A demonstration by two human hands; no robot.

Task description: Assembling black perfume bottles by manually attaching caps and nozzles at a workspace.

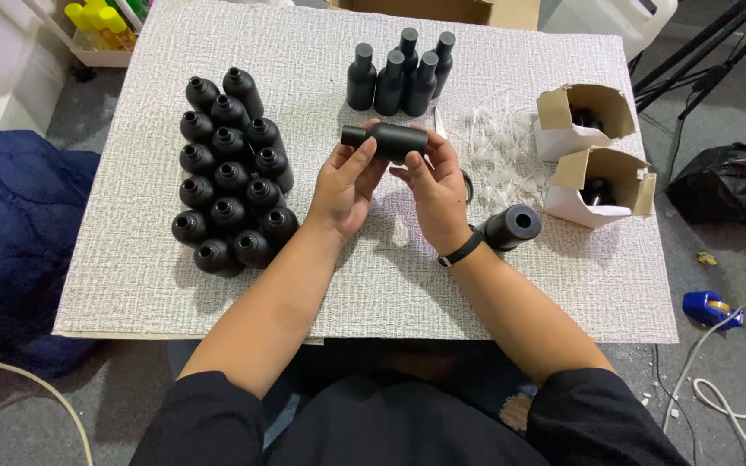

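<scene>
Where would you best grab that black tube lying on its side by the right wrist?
Grip the black tube around its round middle, coming from above. It lies flat on the mat with its open end facing the camera, so the curved sides are free; the white boxes crowd the far side.

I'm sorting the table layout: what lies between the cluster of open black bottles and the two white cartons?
In the head view, both hands, left hand and right hand, holding a capped black bottle sideways.

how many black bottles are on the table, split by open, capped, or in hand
Open bottles in the left cluster: 14
Capped bottles standing at the back: 5
Capped bottle held in both hands: 1
Bottle lying on its side: 1
Total: 21
</scene>
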